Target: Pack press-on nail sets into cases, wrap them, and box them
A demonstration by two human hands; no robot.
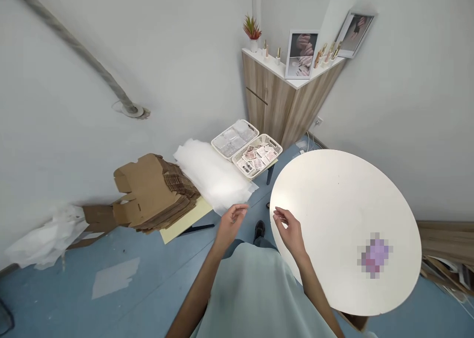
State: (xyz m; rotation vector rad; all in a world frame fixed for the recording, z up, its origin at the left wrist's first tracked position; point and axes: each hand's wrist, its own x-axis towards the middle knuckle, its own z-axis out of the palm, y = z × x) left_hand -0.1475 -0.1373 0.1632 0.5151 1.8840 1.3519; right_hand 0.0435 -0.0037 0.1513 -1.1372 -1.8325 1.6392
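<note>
My left hand (230,228) is raised in front of me with nothing in it, fingers loosely bent and the thumb apart. Nearest to it lies a stack of white foam sheets (213,172) on a pale yellow table. My right hand (291,233) hovers by the left edge of a round white table (333,205), its fingers curved, a gap showing between thumb and fingers. Beyond the foam sheets stand two white baskets: one basket (214,145) holds clear plastic packs (233,139), the other basket (276,155) printed cards (258,155).
Flattened brown cardboard boxes (151,190) are piled on the yellow table (179,224). A blurred purple patch (375,254) marks something on the round table. A wood-grain cabinet (274,101) in the corner carries picture frames, small bottles and a plant (252,29). White plastic wrapping (48,237) lies left.
</note>
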